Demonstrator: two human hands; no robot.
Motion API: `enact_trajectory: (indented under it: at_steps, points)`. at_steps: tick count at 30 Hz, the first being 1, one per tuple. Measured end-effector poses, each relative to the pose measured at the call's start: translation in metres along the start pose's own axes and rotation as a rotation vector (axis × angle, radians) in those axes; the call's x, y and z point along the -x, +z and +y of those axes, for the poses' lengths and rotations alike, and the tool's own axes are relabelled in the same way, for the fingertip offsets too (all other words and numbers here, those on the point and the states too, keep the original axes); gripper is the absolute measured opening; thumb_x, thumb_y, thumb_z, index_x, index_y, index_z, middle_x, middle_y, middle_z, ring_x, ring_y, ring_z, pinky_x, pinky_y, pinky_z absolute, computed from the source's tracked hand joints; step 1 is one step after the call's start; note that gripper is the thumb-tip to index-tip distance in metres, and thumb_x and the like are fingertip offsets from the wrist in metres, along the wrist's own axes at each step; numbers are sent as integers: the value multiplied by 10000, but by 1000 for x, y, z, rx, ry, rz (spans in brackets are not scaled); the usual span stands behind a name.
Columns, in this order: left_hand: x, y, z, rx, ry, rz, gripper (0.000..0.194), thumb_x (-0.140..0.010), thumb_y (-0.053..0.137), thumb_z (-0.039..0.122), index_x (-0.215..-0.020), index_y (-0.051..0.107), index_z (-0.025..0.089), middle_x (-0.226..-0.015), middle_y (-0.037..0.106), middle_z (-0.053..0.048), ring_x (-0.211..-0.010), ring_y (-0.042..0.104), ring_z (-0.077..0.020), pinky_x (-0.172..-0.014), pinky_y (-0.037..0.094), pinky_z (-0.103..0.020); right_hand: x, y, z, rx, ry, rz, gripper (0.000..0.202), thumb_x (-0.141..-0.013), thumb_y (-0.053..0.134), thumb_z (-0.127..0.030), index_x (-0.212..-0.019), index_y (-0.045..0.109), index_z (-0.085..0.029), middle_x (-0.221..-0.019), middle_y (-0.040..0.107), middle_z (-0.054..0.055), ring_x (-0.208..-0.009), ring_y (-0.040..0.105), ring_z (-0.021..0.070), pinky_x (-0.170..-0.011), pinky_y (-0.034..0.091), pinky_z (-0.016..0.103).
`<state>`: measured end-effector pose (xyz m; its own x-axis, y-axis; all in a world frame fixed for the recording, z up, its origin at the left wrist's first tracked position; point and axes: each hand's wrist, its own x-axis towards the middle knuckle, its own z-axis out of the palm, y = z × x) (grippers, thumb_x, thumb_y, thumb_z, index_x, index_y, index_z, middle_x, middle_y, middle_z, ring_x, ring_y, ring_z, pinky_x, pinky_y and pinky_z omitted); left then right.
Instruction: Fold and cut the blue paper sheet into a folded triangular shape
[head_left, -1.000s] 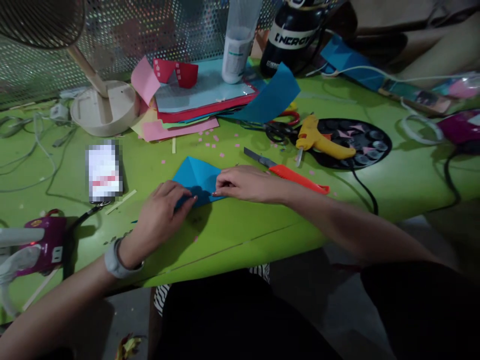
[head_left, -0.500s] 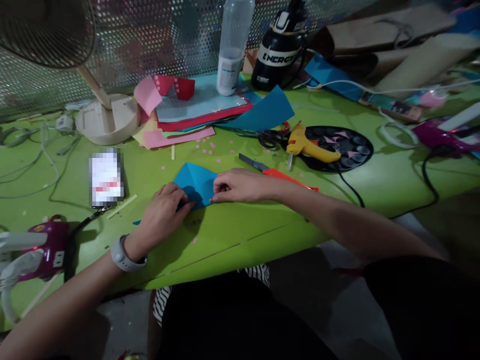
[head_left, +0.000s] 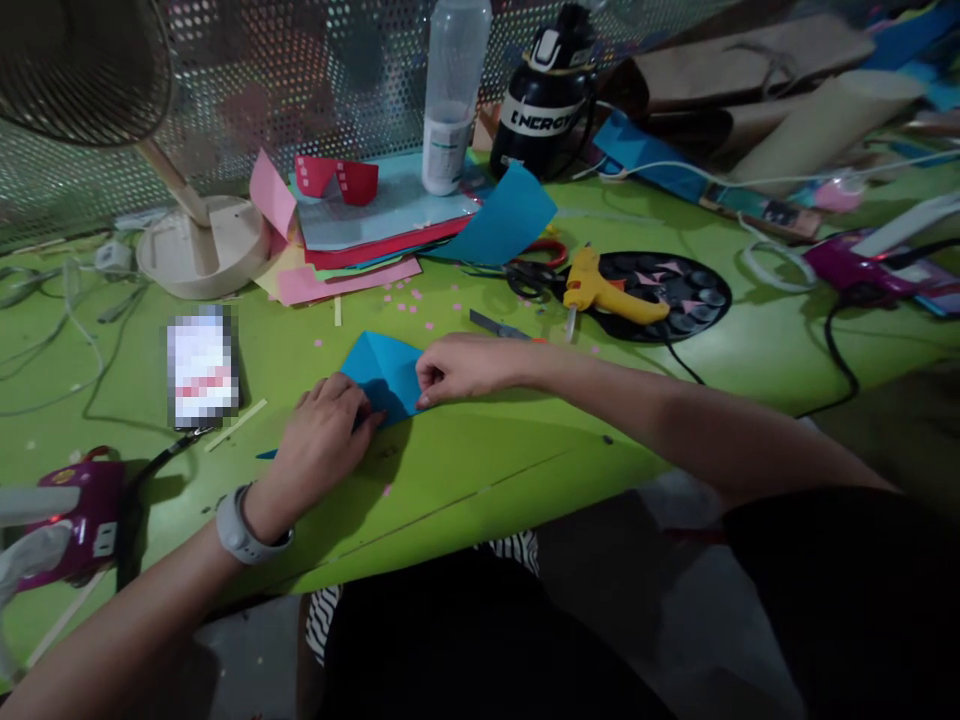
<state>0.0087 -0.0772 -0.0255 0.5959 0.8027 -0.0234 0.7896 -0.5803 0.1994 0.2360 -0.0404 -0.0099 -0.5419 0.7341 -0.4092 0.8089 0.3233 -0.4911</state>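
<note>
A creased sheet of blue paper (head_left: 384, 368) lies on the green table between my two hands. My left hand (head_left: 328, 415), with a grey watch on the wrist, has its curled fingers and thumb closed on the paper's lower left edge. At the right edge, my right hand (head_left: 456, 368) pinches the paper between thumb and fingers. A thin blue point (head_left: 267, 454) pokes out to the left of my left hand; what it belongs to is hidden. Just past my right wrist lies a utility knife (head_left: 495, 324), its orange handle mostly covered by my forearm.
Beyond my hands are a yellow glue gun (head_left: 611, 290), a black round tray (head_left: 690, 285), scissors (head_left: 532, 280) and stacked coloured paper (head_left: 390, 220). A phone (head_left: 202, 367) lies left, near a purple power strip (head_left: 82, 520). A fan (head_left: 202, 245) and bottles (head_left: 446, 150) stand behind.
The view has shifted slightly, so most things sit a little further left. My right forearm now covers more of the knife's orange handle. Both hands keep their hold on the blue paper.
</note>
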Motion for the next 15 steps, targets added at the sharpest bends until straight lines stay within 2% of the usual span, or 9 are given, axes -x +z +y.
enact_trajectory:
  at_steps: [6,15]
  points:
    - [-1,-5,2,-12,-7,-37,192,-916,503,311,-849,604,163,-952,610,-119,-891,602,-272,-801,498,-442,11,-7,6,29,28,0,212,-800,709,-400,-756,695,-193,-689,659,11,-624,545,133,-551,286,267]
    - [-1,-1,-5,-1,35,18,240,-931,498,374,-808,583,187,-909,609,-91,-862,600,-249,-792,495,-415,35,-18,42,58,94,11,225,-834,677,-369,-702,644,-189,-616,579,-10,-544,465,108,-531,268,269]
